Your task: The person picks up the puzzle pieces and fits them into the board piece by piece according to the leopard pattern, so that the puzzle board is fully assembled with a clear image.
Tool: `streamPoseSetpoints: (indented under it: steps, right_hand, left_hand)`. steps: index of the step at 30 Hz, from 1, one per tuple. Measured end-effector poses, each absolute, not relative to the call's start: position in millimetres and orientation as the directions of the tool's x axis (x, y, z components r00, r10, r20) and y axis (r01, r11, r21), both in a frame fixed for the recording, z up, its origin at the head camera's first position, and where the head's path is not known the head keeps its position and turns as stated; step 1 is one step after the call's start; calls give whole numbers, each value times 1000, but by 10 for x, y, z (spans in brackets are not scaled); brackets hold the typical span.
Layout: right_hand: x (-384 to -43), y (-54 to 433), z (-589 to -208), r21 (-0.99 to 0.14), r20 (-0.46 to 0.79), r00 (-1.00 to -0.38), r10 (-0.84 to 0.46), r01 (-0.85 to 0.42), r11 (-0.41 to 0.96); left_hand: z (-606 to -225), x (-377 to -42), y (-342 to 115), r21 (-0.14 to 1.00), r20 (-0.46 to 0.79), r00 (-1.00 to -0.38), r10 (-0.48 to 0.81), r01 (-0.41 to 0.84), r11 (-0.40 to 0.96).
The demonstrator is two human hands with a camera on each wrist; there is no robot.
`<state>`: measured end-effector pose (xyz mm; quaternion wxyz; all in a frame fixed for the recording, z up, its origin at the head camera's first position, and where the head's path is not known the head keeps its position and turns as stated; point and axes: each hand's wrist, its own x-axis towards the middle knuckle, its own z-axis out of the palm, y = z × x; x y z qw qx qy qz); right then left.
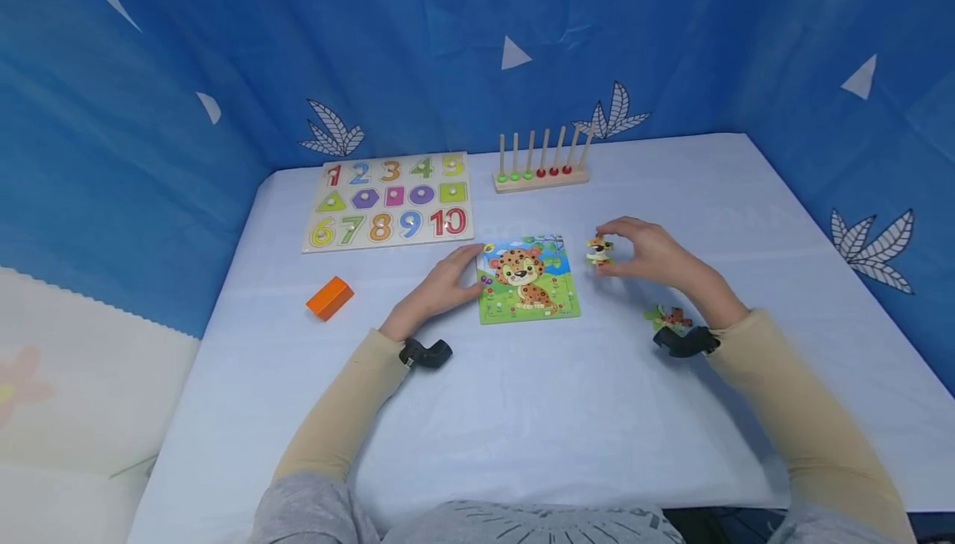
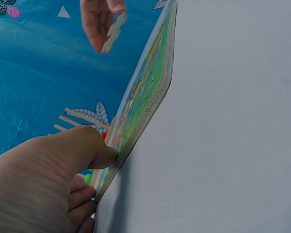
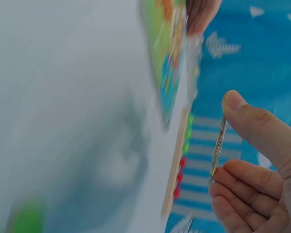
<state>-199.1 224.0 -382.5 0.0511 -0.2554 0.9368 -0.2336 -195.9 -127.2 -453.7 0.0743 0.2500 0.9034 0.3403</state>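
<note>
A square puzzle board (image 1: 530, 299) with a spotted leopard cub on green grass lies mid-table, several pieces fitted into it. My left hand (image 1: 445, 280) rests along its left edge, thumb touching the rim and fingers by the far left corner. Seen in the left wrist view, the thumb of the left hand (image 2: 63, 160) meets the board's edge (image 2: 150, 97). To the right of the board, my right hand (image 1: 652, 255) pinches a leopard-face puzzle piece (image 1: 599, 250) between thumb and fingers. From the right wrist view, that thin piece (image 3: 218, 150) appears edge-on.
Near my right wrist lies a green and brown puzzle piece (image 1: 667, 318). Behind the leopard board are a number-and-shape board (image 1: 351, 243) and a wooden peg rack (image 1: 545, 183) with green and red beads. An orange block (image 1: 330, 298) sits on the left.
</note>
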Motion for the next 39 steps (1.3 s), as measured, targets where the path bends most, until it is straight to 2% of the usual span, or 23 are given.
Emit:
streamPoseSetpoints:
  steps: [6,12,19,31,35,39]
  right_hand:
    - [-2046,1649,-3895,-498,33,-776,-630,-559,662]
    - [-2075,1332,-4027,-459,-11,-733,-680,-601,654]
    - [-2072,1183,-4095,-407,-60,-734,-677,-601,688]
    - [-2097,1130,-4067,-419,-87,-726,-682,-595,686]
    - [-2110,1220,-3973,-466,-46,-730,-682,-588,661]
    - [-2120,1585,-3776,-540,31,-778,-628,-541,644]
  left_hand:
    - [-4548,-1959,-1251,656,38,-859,511,408,636]
    - [-4540,-1952,-1241,653,42,-858,512,411,636]
    - [-4514,-1952,-1262,646,40,-857,514,415,641]
    - [-4497,-1955,-1276,652,33,-861,508,404,642]
    - [-4495,-1952,-1277,647,34,-862,506,405,646]
    - [-4494,-1941,-1281,646,24,-863,504,398,651]
